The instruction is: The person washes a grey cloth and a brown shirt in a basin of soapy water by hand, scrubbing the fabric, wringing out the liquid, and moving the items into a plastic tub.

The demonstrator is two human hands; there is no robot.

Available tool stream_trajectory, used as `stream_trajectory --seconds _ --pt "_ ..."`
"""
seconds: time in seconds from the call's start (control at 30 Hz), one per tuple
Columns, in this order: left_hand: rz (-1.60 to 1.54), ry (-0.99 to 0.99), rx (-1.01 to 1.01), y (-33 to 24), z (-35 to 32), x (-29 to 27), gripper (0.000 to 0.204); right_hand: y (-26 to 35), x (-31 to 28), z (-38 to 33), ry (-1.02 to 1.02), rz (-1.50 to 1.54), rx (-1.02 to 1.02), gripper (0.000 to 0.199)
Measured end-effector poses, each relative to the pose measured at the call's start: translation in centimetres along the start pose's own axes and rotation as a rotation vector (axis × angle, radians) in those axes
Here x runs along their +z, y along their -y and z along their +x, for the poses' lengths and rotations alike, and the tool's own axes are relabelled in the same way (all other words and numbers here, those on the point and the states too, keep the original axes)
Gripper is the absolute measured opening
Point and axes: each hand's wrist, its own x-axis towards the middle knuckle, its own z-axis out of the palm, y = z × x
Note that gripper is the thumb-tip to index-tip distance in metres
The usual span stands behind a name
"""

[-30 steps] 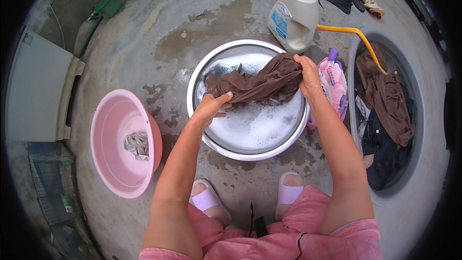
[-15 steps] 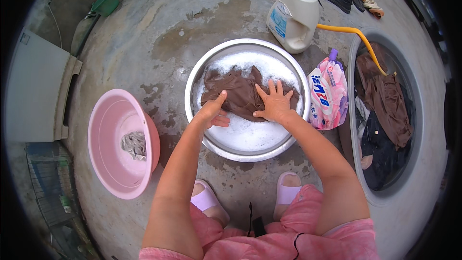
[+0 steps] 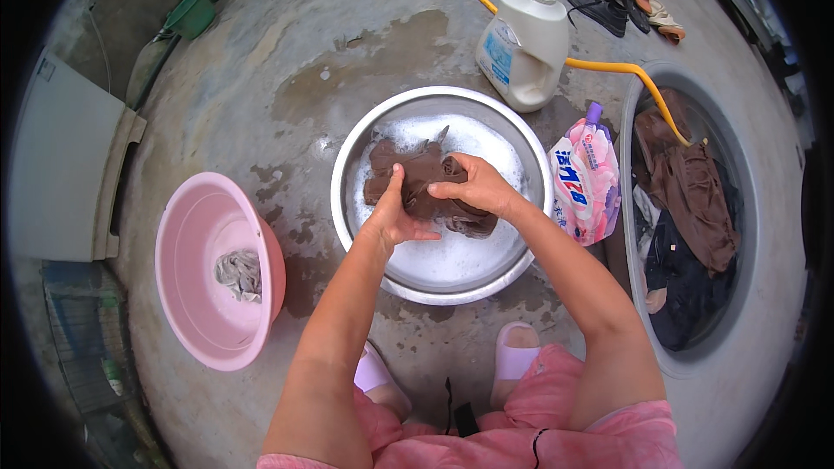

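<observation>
A wet brown garment (image 3: 408,169) lies bunched in soapy water inside a round metal basin (image 3: 349,247). My right hand (image 3: 480,187) grips a fold of it at its right side, with thumb and fingers closed round the cloth. At the garment's near left edge is my left hand (image 3: 395,213). Its thumb points up along the cloth and its fingers reach out to the right, apart from the thumb. The garment hides part of the foam below it.
To the left stands a pink tub (image 3: 191,317) holding a grey cloth (image 3: 240,274). Behind the basin are a white jug (image 3: 526,43) and a pink detergent pouch (image 3: 586,178). A grey tub (image 3: 754,234) with dark clothes and a yellow hose (image 3: 608,64) is at right.
My right hand has gone from lying spread on the garment to gripping it, drawing its right side inward. My left hand has shifted slightly right. The garment is more bunched.
</observation>
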Motion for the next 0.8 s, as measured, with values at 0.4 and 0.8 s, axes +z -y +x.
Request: stream_trajectory --seconds 0.4,0.8 --pt "-0.026 0.198 0.645 1.1 -1.7 2.8 0.046 6.5 8.0 -4.6 -0.449 -0.633 -0.795 0.021" --pt "-0.268 -0.007 0.427 -0.2 -2.6 5.0 0.025 2.1 1.1 1.3 -0.707 -0.578 0.043 0.040"
